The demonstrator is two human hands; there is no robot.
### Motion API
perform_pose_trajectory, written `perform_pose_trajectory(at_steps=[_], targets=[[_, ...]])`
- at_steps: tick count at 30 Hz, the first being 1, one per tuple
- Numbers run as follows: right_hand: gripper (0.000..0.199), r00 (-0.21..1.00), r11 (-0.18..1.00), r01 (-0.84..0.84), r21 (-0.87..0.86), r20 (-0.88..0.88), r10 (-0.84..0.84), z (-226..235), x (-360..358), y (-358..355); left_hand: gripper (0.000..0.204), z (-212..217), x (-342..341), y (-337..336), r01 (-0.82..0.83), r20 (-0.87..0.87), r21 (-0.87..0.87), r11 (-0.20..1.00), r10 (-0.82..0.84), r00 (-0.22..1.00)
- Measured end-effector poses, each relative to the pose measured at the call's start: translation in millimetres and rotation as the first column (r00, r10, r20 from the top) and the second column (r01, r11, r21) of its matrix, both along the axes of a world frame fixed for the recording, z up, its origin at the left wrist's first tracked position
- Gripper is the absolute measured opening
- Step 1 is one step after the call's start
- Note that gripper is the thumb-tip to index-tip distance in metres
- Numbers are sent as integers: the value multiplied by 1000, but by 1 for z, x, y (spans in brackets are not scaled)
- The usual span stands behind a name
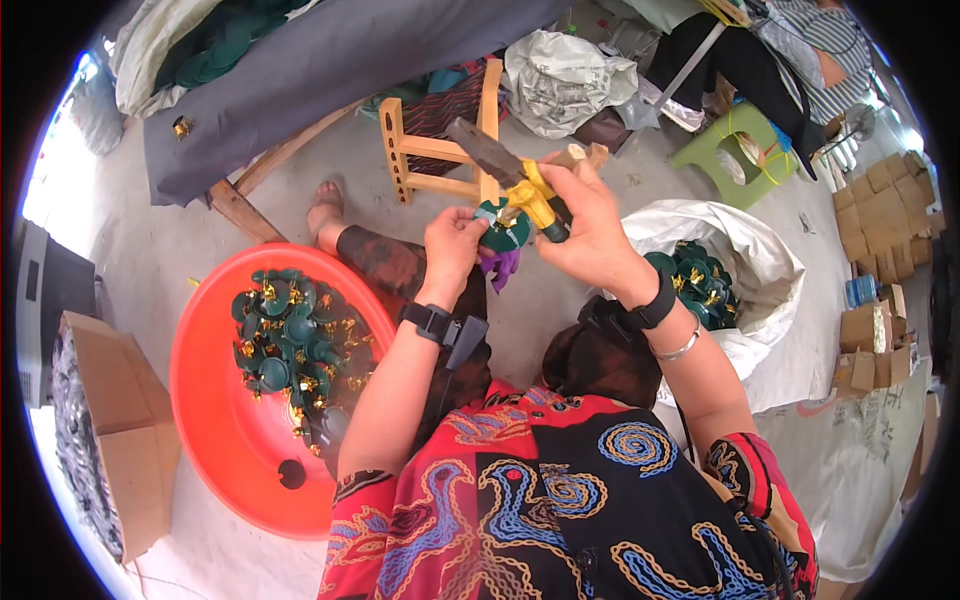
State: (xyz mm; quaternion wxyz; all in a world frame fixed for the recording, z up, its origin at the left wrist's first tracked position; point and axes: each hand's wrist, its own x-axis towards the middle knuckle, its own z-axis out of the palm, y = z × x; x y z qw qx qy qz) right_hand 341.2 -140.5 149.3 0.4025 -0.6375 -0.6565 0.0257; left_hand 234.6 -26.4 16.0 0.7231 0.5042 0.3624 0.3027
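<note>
My left hand (452, 248) is closed, pinching a dark green disc (506, 228) by its left edge in front of my lap. My right hand (590, 225) is closed around a yellow-and-black hand tool (532, 196). A dark, flat piece (484, 150) reaches from the tool toward the upper left; its exact kind is unclear. The tool's lower end is right beside the disc. Something purple (503, 268) shows below the disc. To my left, an orange-red basin (215, 440) holds several green discs with gold-coloured metal parts (290, 325).
A white woven sack (765, 265) with more green pieces (700, 285) stands to my right. Ahead are a wooden stool (430, 148) and a grey-draped table (300, 80). A green plastic stool (735, 150) stands far right, near a person in stripes. A cardboard box (125, 430) sits left.
</note>
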Motion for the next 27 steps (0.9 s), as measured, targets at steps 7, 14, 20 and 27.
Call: perform_pose_trajectory(at_steps=[7, 14, 20, 27], targets=[[52, 994, 998, -22, -57, 106, 28, -11, 1, 8, 28, 34, 3, -14, -143, 67, 890, 433, 186, 980], [62, 988, 997, -62, -55, 140, 69, 31, 10, -16, 17, 6, 18, -14, -19, -58, 819, 573, 117, 991], [63, 922, 909, 274, 315, 184, -342, 96, 11, -42, 19, 8, 18, -13, -84, 9, 869, 488, 153, 988], [47, 965, 941, 225, -253, 193, -179, 58, 18, -36, 18, 19, 15, -5, 79, -192, 826, 558, 145, 971]])
